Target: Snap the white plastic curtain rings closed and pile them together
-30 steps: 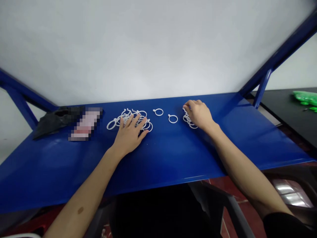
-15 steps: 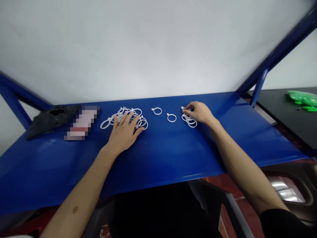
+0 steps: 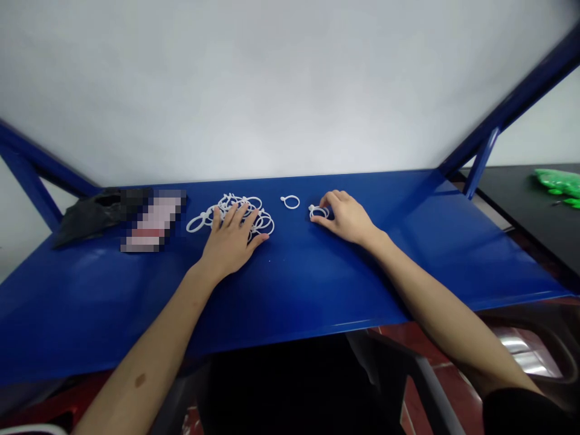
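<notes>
My left hand [image 3: 231, 238] lies with its fingers spread over a pile of thin white rings [image 3: 249, 200], each with a small knob. The fingers hide part of the pile. To the right, my right hand [image 3: 345, 216] curls its thumb and fingers around a small bunch of similar white rings [image 3: 312, 208] on the table. How many are in that bunch is hidden by the fingers. Between the two hands, a single white ring [image 3: 283, 199] lies flat and untouched, slightly farther back.
The blue table [image 3: 290, 290] meets a pale wall [image 3: 281, 90] at the back. On the left lie a black plastic bag [image 3: 84, 220] and a blurred pink-and-white packet [image 3: 151, 220]. A green item [image 3: 559, 181] sits on a dark surface at the far right. Blue frame bars slope at both sides.
My right hand has moved left with the small bunch of rings, to where a lone ring lay. My left hand stays on the pile.
</notes>
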`<action>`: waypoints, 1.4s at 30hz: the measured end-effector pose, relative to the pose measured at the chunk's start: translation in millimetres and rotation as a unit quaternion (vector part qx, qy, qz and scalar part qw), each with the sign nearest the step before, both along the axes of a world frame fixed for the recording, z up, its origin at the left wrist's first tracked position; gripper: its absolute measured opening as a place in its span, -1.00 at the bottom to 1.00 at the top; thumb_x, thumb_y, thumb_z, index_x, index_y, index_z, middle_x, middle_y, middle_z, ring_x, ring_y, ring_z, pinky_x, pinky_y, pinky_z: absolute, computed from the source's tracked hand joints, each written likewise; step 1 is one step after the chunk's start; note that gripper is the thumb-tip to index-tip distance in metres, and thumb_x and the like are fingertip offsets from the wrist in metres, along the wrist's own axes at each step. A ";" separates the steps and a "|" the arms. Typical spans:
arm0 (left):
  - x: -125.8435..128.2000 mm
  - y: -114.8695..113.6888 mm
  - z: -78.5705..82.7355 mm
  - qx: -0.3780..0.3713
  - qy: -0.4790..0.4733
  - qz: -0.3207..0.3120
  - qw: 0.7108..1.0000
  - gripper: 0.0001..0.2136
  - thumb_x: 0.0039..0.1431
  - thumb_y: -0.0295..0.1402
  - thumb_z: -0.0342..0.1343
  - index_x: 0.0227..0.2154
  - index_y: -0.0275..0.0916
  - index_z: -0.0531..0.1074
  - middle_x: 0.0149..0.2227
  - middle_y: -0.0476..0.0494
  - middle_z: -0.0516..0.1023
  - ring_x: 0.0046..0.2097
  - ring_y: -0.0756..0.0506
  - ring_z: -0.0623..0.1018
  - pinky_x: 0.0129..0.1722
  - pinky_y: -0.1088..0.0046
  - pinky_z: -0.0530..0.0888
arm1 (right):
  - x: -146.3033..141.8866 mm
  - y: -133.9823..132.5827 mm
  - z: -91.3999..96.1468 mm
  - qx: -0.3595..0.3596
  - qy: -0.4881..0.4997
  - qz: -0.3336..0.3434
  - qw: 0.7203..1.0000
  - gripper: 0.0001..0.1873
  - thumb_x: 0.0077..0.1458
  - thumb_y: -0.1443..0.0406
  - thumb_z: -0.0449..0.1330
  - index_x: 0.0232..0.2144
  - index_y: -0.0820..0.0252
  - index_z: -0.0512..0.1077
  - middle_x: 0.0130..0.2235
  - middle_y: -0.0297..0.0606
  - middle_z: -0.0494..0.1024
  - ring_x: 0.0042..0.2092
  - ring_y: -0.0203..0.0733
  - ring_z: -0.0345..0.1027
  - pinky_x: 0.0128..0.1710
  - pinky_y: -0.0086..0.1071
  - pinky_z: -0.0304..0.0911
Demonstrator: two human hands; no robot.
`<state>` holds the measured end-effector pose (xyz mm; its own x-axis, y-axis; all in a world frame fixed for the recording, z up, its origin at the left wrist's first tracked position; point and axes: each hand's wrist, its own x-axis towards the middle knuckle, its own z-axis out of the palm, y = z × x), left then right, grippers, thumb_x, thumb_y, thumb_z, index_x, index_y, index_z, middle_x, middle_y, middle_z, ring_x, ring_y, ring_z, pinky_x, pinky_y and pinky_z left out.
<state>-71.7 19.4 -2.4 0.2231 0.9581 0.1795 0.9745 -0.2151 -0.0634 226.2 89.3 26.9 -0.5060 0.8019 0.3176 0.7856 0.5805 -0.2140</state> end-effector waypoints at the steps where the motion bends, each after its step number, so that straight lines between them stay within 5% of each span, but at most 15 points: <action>1: 0.0 0.1 0.0 -0.001 -0.004 0.001 1.000 -0.35 0.38 0.10 -0.30 0.34 -0.20 0.15 0.40 -0.31 0.16 0.44 -0.32 0.04 0.39 -0.18 -0.13 | -1.8 -2.2 -0.9 -0.004 -0.033 0.000 0.999 -0.65 0.19 0.03 0.26 -0.20 0.20 0.44 -0.16 -0.10 0.51 -0.12 0.01 0.36 -0.10 -0.16 0.27; 14: -2.0 0.6 -0.9 0.020 -0.036 -0.012 0.999 -0.40 0.38 0.05 -0.20 0.30 -0.22 0.20 0.34 -0.35 0.25 0.41 -0.37 0.12 0.38 -0.20 -0.07 | 2.3 -5.5 -0.6 -0.043 -0.081 0.041 0.995 -0.69 0.19 0.08 0.27 -0.16 0.18 0.50 -0.04 -0.07 0.48 -0.08 0.04 0.38 -0.02 -0.08 0.30; 20: -1.0 0.0 -0.4 0.033 -0.038 -0.018 0.999 -0.43 0.38 0.04 -0.21 0.28 -0.21 0.24 0.30 -0.33 0.31 0.38 -0.36 0.18 0.38 -0.20 -0.04 | -0.7 -4.6 -6.5 -0.021 -0.056 0.048 0.997 -0.80 0.29 0.20 0.15 -0.20 0.20 0.50 0.02 -0.02 0.42 -0.17 -0.05 0.36 -0.12 -0.10 0.36; 26: 1.2 -1.7 2.0 0.039 -0.043 -0.018 0.998 -0.44 0.39 0.01 -0.21 0.26 -0.23 0.27 0.28 -0.33 0.33 0.37 -0.35 0.20 0.39 -0.18 -0.05 | -4.9 -2.7 -9.3 0.036 -0.020 0.065 0.997 -0.74 0.34 0.25 0.05 -0.26 0.25 0.50 0.09 0.06 0.37 0.01 0.09 0.29 0.01 0.02 0.33; 33: 3.8 -2.1 3.6 0.062 -0.054 -0.015 0.996 -0.48 0.40 -0.02 -0.17 0.21 -0.26 0.32 0.24 -0.31 0.37 0.33 -0.35 0.26 0.39 -0.13 -0.02 | -35.7 22.8 3.1 0.069 -0.011 0.110 0.991 -0.70 0.38 0.27 -0.05 -0.15 0.26 0.46 0.08 0.06 0.39 0.01 0.06 0.25 0.07 -0.05 0.25; 42: 4.5 -2.1 5.3 0.081 -0.091 -0.037 0.992 -0.53 0.40 -0.05 -0.15 0.18 -0.21 0.35 0.17 -0.26 0.43 0.26 -0.31 0.31 0.38 -0.10 0.01 | -53.6 42.0 -18.6 0.059 -0.063 0.140 0.986 -0.75 0.37 0.27 0.02 -0.15 0.24 0.48 0.00 -0.03 0.46 -0.05 0.03 0.22 -0.02 -0.13 0.21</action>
